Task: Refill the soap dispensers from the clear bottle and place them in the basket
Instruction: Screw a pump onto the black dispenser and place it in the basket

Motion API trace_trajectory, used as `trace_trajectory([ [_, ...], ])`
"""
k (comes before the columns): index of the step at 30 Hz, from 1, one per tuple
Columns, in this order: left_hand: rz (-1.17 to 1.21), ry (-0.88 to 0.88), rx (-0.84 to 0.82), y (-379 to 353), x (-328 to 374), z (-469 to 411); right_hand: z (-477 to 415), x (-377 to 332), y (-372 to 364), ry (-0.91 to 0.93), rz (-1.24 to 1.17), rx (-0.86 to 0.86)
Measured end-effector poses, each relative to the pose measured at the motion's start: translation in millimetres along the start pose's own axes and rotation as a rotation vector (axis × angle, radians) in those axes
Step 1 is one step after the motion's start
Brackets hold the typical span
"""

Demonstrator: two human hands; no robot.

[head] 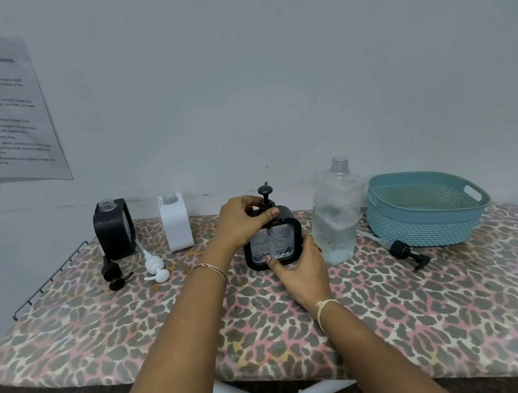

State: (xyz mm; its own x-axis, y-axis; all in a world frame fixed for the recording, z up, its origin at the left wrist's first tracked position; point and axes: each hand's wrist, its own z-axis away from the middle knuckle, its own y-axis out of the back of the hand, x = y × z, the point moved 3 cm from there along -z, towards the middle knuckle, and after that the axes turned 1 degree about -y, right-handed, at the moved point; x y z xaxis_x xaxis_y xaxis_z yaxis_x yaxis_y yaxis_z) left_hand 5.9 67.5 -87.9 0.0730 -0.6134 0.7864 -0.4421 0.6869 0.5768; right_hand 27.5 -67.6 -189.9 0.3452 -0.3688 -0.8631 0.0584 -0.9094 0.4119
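Right hand (299,269) curls round the dispenser (273,246) on the board (427,306), left hand (241,221) pinching its pump collar (267,204) (bottle (335,219) just beside): best keep the body upright and twist squarely till snug.

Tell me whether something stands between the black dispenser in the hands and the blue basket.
Yes. The open clear bottle stands upright directly between the black dispenser and the blue basket. A loose black pump lies in front of the basket, off that line.
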Motion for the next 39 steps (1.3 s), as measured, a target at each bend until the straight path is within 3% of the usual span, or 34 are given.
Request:
trace_trajectory([
  [6, 0.024, 0.030, 0.225, -3.6, 4.0, 5.5, 0.5, -0.9, 0.7, 0.003, -0.010, -0.001],
  [10, 0.012, 0.026, 0.282, -8.9, 5.3, 6.9, 0.2, -0.9, 1.0, 0.009, -0.005, 0.004],
  [17, -0.032, -0.026, 0.215, -6.4, 6.9, 2.4, -0.2, 0.9, -0.5, 0.013, -0.010, 0.009],
  [28, -0.016, -0.003, -0.030, 3.2, 1.6, -6.8, 0.1, 1.1, 0.7, 0.005, -0.014, 0.006],
  [39, -0.031, 0.033, 0.197, -4.0, 1.3, 1.9, -0.1, 1.2, -0.2, 0.007, -0.008, 0.008],
])
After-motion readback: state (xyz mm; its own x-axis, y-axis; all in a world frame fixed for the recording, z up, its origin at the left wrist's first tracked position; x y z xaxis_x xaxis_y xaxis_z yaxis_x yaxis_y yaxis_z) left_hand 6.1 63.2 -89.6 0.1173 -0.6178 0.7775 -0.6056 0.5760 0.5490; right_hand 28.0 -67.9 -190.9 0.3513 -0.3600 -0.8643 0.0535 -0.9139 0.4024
